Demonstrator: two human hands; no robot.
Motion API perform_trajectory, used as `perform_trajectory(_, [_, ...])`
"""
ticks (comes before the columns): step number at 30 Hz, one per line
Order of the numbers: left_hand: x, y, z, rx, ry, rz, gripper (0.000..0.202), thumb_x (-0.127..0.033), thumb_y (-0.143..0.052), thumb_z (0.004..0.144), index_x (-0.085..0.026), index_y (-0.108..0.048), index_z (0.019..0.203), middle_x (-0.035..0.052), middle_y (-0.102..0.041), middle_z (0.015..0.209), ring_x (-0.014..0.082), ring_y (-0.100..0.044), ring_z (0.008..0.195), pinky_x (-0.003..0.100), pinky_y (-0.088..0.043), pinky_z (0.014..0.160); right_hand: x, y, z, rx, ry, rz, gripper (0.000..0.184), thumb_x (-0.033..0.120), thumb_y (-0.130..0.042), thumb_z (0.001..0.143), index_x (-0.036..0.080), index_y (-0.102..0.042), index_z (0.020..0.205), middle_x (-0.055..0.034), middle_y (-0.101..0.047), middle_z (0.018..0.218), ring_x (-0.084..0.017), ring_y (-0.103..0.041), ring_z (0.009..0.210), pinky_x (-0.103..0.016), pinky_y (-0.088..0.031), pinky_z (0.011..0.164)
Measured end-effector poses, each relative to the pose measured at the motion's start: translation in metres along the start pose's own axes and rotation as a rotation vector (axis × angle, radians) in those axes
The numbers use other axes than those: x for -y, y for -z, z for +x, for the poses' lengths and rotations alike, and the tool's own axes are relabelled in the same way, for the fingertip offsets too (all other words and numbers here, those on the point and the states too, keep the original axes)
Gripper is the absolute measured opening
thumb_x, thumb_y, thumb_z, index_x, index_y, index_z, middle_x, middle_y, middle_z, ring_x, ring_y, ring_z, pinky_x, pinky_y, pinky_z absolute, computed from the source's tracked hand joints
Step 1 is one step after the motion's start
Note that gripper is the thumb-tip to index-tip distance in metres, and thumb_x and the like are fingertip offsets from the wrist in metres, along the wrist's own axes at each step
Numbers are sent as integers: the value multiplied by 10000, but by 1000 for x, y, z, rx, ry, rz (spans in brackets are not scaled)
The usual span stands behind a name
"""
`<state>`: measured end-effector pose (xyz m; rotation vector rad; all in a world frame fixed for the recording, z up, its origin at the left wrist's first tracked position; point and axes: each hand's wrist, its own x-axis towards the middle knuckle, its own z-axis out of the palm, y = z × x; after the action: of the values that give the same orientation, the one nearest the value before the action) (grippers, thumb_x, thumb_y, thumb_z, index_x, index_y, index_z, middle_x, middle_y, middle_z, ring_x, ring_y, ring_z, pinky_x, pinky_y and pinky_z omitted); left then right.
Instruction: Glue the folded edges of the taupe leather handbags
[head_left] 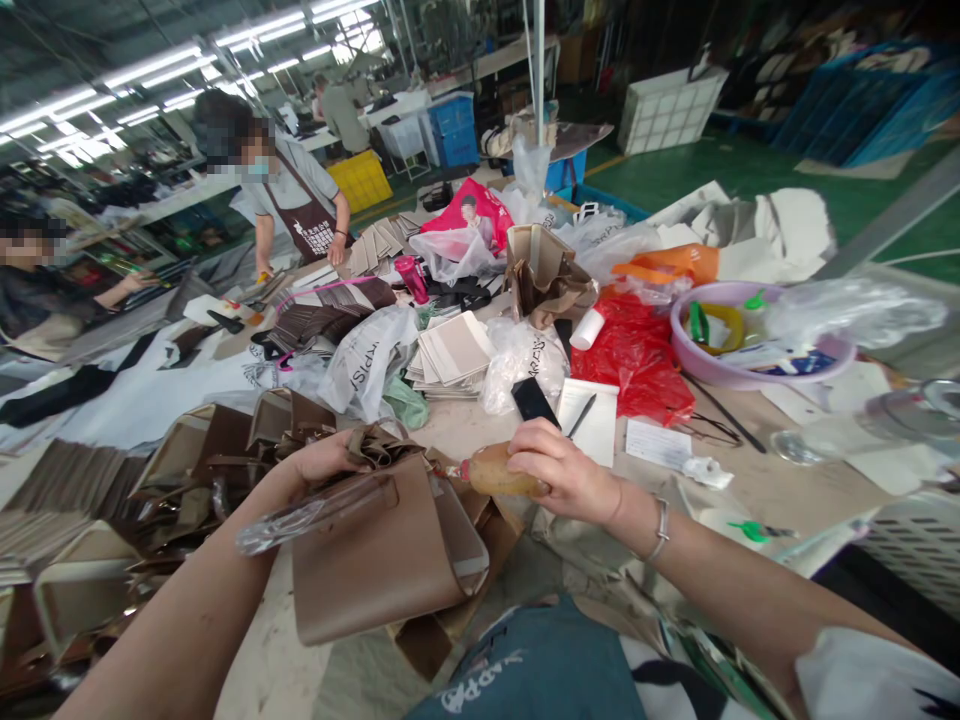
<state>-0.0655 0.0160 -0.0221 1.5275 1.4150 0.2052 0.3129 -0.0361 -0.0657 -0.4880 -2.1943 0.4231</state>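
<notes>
Brown bag (360, 570) is right in front of the person, by the near edge of the tabletop (465, 425); looks light, stiff-sided, soft at the bunched top, probably easy to scuff, so best held by that gather. From here, left hand (326, 458) is curled on the bunched fabric, right hand (566, 475) wrapped round an amber bottle (491, 472), likely squeezable, nozzle near the bag's edge

A bag (367, 560) is at the frame's lower centre, the left hand (326, 458) at its top edge, a bottle (491, 472) in the right hand (562, 468) at its upper right. Above, a phone (535, 401) lies left of a notepad (601, 408); a basin (750, 377) stands farther right.
</notes>
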Motion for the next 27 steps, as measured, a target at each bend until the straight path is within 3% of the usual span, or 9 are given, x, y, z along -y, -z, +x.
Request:
perform_trajectory(8, [-11,-6,-1,29,11,-48,315,-203,-771,494,-193,-764,808,82,-756,947,324,-663,920,411,-486,911,4,-4,-20,90,-51,14,355,22,-580,763,184,-549,1077,-102,-546,1038,-241,-482,1000,-421,-488,857])
perform_trajectory(13, [-2,-3,2,64,-28,-58,323,-231,-775,513,-185,-756,832,77,-751,960,321,-658,943,408,-479,925,8,-4,-27,141,-96,66,352,21,-582,761,188,-548,1069,-94,-544,1025,-231,-484,976,-400,-490,836])
perform_trajectory(19, [12,0,7,127,21,-15,503,-250,-802,494,-162,-718,982,102,-726,1066,302,-636,994,377,-475,937,6,-7,-21,65,-78,45,352,20,-564,780,198,-531,1081,-96,-543,1034,-242,-477,1000,-422,-475,853])
perform_trajectory(22, [14,-2,9,184,25,-1,508,-313,-793,542,-148,-697,1013,115,-718,1085,302,-628,1010,389,-467,950,1,-8,-15,37,-53,26,383,6,-551,763,200,-525,1093,-97,-541,1033,-248,-477,994,-432,-475,844])
perform_trajectory(27, [15,-2,10,166,30,34,505,-337,-775,565,-114,-674,1007,128,-717,1079,292,-618,984,381,-468,942,-1,-11,-23,60,-89,44,392,0,-560,749,206,-528,1081,-93,-543,1034,-246,-482,991,-425,-476,843])
